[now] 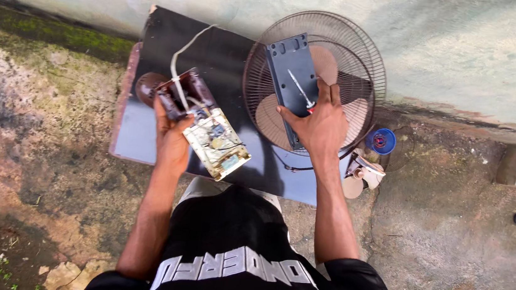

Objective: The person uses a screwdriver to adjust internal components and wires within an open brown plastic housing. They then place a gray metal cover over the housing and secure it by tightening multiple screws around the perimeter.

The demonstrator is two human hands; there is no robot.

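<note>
Circuit board (216,142) with wired brown housing (182,93), clamped in left hand (171,138) over dark board (216,53). Right hand (319,127) closed around blue-grey plate (292,82) plus screwdriver (300,90), above fan grille (354,60).

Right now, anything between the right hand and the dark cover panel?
No. The right hand already grips the cover panel, a screwdriver pinned against it. They sit over the fan grille. The left hand holds the circuit board.
</note>
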